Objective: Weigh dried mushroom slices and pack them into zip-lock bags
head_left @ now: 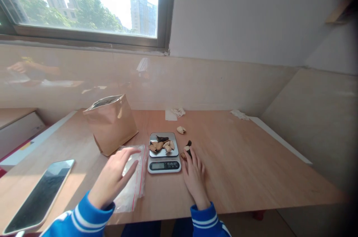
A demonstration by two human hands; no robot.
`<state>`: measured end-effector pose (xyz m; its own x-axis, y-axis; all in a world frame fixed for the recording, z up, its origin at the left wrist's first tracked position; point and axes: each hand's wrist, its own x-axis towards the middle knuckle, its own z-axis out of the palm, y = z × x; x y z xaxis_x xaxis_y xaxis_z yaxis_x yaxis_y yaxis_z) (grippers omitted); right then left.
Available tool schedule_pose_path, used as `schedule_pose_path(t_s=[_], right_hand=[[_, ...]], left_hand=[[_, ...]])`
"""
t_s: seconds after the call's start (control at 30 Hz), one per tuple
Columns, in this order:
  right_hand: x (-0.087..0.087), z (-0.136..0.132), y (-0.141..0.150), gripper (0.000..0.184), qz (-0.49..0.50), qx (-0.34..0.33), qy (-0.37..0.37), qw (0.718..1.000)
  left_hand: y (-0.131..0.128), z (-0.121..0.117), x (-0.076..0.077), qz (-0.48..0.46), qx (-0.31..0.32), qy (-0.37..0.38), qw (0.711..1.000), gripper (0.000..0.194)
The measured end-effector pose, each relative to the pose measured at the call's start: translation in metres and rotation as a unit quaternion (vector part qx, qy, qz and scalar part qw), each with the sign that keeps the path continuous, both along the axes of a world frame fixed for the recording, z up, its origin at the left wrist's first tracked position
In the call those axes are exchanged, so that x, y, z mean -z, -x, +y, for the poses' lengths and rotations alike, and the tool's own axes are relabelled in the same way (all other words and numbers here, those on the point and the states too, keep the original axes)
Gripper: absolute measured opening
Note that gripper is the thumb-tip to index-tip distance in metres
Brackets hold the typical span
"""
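Observation:
A small kitchen scale [164, 166] stands on the table between my hands, its steel plate bearing several curled, dried-looking pieces [158, 146], brown, cream and one blackish. To its right, my right hand [194, 173] reaches over a few more dried pieces [187, 148]. Its fingertips are at these pieces and partly cover them; the fingers look stretched and slightly apart. My left hand [116, 171] hovers with thumb and fingers apart and nothing between them. Under it lies a stack of clear zip bags [135, 185] with red seal lines, left of the scale.
A brown paper pouch [112, 123] stands upright behind my left hand, its top open. A phone [41, 194] lies at the left. One pale dried piece [181, 130] sits behind the scale's right corner. Crumpled tissue [178, 112] and another tissue [239, 114] lie near the wall.

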<state>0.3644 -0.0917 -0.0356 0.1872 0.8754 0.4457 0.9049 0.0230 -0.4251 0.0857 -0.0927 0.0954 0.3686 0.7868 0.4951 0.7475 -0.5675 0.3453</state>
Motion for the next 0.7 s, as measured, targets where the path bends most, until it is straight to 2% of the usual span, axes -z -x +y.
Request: schedule_pose_path(t_s=[0.1,0.2,0.27,0.33,0.4,0.47,0.57,0.7], right_hand=[[-0.001,-0.001,0.000,0.046,-0.015,0.019,0.001,1.000],[-0.003,-0.001,0.000,0.046,-0.019,0.024,0.007,1.000],[-0.003,-0.001,0.000,0.046,-0.017,0.025,0.009,1.000],[-0.002,-0.001,0.000,0.046,-0.012,0.022,0.006,1.000],[-0.001,-0.001,0.000,0.047,-0.005,0.013,0.003,1.000],[0.000,-0.001,0.000,0.048,0.006,0.005,0.002,1.000],[-0.001,0.000,-0.001,0.047,0.032,0.005,-0.012,0.999],[-0.013,-0.004,0.006,0.038,0.101,0.019,-0.071,0.992]], left_hand=[[-0.007,0.014,0.035,0.042,0.018,-0.033,0.998,0.048],[0.005,0.027,0.074,0.067,0.011,-0.021,0.997,0.058],[0.018,0.031,0.092,0.082,0.014,0.001,0.997,0.053],[0.028,0.031,0.100,0.088,0.026,0.027,0.995,0.045],[0.033,0.030,0.098,0.085,0.027,0.047,0.995,0.043],[0.031,0.029,0.089,0.073,0.014,0.063,0.995,0.043],[0.021,0.025,0.067,0.036,-0.010,0.064,0.997,0.047],[0.003,0.016,0.034,-0.035,-0.012,-0.006,0.999,0.057]])
